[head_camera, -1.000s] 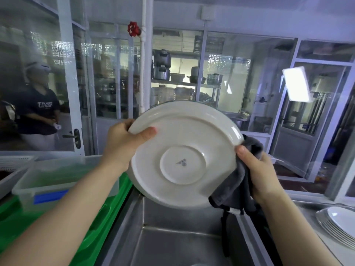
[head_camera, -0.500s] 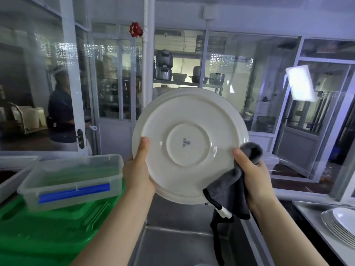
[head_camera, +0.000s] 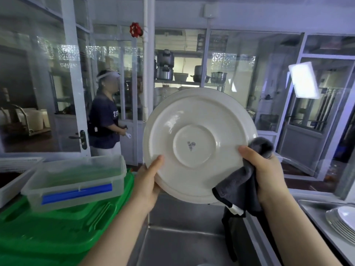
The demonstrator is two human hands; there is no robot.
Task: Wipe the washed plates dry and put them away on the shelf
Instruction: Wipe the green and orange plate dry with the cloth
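The left hand grips the lower left rim of one round white ceramic plate, thumb lying on the underside that faces the camera, fingers hidden behind it. The right hand pinches the plate's right rim through one dark grey wiping cloth, thumb on the near face, the cloth bunched round the edge and hanging down below. The plate stands nearly upright between the two hands, above the far part of a stainless steel sink basin, its foot ring and maker's mark towards the viewer. The cloth hand is the one placed to wipe; the plate's face lies to its left, so the next stroke likely runs leftward. A stack of white plates, at least five, rests on the steel bench at near right. To the left, one clear lidded plastic box sits on a green plastic crate lid.
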